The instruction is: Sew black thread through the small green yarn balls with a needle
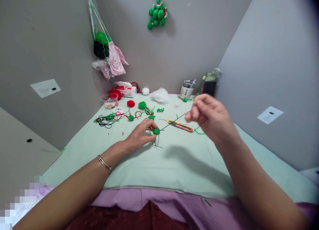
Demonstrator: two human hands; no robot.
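Between the thumb and fingers of my left hand [142,134] is a small green crocheted ball [156,131]. A dark thread [171,123] runs taut from the ball up to my right hand [209,115], which is raised to the right and pinched closed on its end. Whether a needle is also in those fingers cannot be made out. Loose dark thread ends [157,144] hang below the ball onto the table. Just beyond the ball lie orange-handled scissors [185,127] and a thin yellow-handled tool [171,121], probably a crochet hook.
A pale green cloth [139,173] covers the table. Toward the back are a tangle of black yarn [104,122], a red yarn ball [131,103], white stuffing [159,95], a tissue box [126,90], a clear tub [109,100], a can [186,89] and a bottle [209,83].
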